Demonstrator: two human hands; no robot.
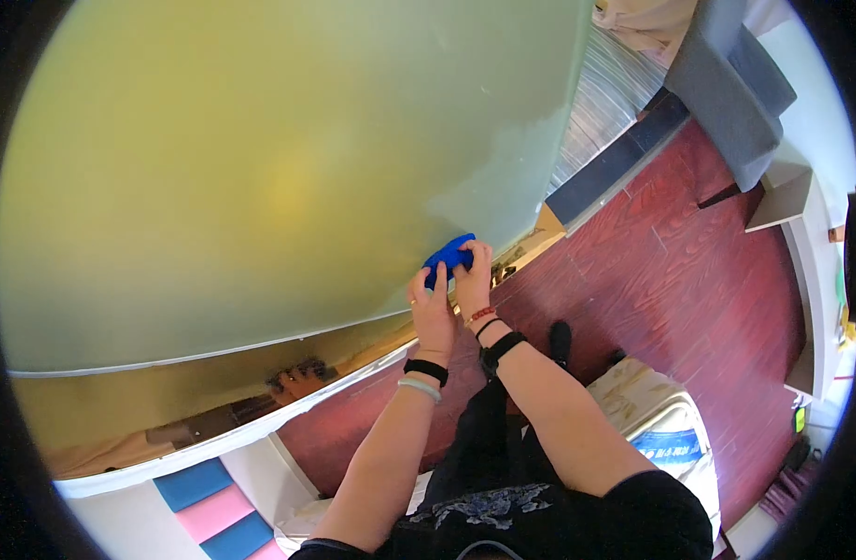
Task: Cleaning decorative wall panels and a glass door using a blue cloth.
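Observation:
A crumpled blue cloth (447,257) lies against the lower right part of a large pale green, glass-like panel (274,189), near its bottom corner. My left hand (431,304) holds the cloth's lower left side, with the fingers bent around it. On the cloth's right side, my right hand (474,273) grips it between thumb and fingers. The two hands are close together. Parts of the cloth are hidden under the fingers. The panel's right part looks wet or smeared in a lighter patch.
A glossy gold-brown band (211,381) with a white rim runs below the panel. Dark red wood flooring (652,280) spreads to the right. A grey chair (729,91) and a pale shelf unit (806,280) stand there. A cream covered seat (652,406) is near my legs.

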